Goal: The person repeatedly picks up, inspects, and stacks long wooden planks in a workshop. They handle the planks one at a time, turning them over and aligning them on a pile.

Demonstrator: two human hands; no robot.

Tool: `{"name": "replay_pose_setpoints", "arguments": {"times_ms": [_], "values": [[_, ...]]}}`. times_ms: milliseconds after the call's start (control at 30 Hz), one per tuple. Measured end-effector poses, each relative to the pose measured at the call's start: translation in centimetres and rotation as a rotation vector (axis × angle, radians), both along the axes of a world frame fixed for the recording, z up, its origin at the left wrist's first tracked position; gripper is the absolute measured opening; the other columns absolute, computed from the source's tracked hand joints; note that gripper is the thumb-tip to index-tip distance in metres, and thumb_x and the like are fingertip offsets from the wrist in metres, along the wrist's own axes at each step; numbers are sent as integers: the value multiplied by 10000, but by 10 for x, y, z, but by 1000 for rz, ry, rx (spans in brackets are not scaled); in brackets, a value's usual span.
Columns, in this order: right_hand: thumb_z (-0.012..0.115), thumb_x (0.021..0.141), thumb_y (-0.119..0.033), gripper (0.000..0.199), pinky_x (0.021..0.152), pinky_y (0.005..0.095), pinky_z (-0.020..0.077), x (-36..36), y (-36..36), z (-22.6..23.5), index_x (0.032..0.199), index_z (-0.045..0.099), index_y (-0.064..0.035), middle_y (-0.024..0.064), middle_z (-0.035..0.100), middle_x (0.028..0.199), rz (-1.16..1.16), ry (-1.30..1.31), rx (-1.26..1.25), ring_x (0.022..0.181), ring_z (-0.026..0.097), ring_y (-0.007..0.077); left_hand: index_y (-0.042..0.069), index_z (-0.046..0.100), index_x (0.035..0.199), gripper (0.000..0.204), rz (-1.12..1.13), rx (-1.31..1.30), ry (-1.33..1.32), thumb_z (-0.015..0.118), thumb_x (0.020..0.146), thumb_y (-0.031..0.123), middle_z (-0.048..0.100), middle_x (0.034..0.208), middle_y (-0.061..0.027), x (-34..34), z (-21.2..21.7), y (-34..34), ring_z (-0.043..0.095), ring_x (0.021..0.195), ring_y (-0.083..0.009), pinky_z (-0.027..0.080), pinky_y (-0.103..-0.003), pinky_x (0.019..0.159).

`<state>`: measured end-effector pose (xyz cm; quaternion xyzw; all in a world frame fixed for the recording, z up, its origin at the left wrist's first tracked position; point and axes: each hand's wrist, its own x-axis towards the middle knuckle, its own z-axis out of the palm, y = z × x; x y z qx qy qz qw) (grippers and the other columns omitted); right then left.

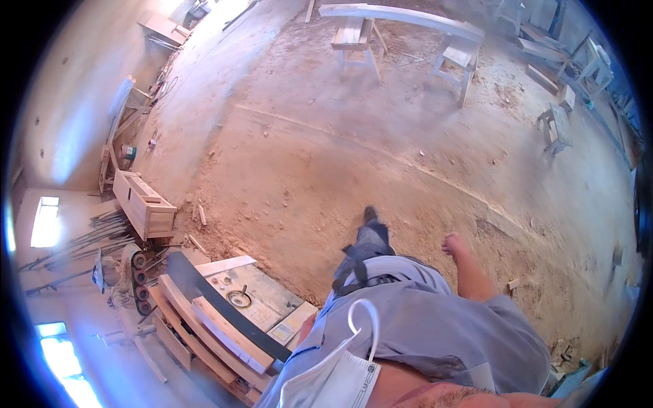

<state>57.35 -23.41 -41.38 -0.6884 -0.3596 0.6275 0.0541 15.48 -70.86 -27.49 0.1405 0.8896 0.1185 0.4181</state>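
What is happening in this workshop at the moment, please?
A person stands on the dusty floor, one foot forward. The right hand hangs out from the body, with nothing visible in it. Only a bit of what seems to be the left hand shows, near a machine table; what it does cannot be told. Wooden boards lie beside that table. Farther off, a long beam rests across two trestles.
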Motion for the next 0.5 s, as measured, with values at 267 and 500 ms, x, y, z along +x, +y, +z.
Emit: {"name": "replay_pose_setpoints", "arguments": {"times_ms": [267, 500], "values": [[594, 837, -72, 238, 517, 305, 463, -38, 140, 32, 1072, 591, -36, 81, 649, 752, -100, 127, 22, 619, 620, 166, 1, 669, 1149, 474, -70, -353, 65, 720, 779, 293, 709, 970, -212, -81, -46, 106, 681, 972, -329, 528, -391, 845], [583, 863, -114, 182, 488, 273, 440, 46, 312, 37, 1031, 605, -47, 59, 636, 741, -271, -51, 276, 575, 583, 132, -26, 528, 1297, 588, -377, -3, 114, 675, 812, 273, 641, 1140, -217, -149, 0, 535, 610, 1074, -346, 486, -434, 910]]}}
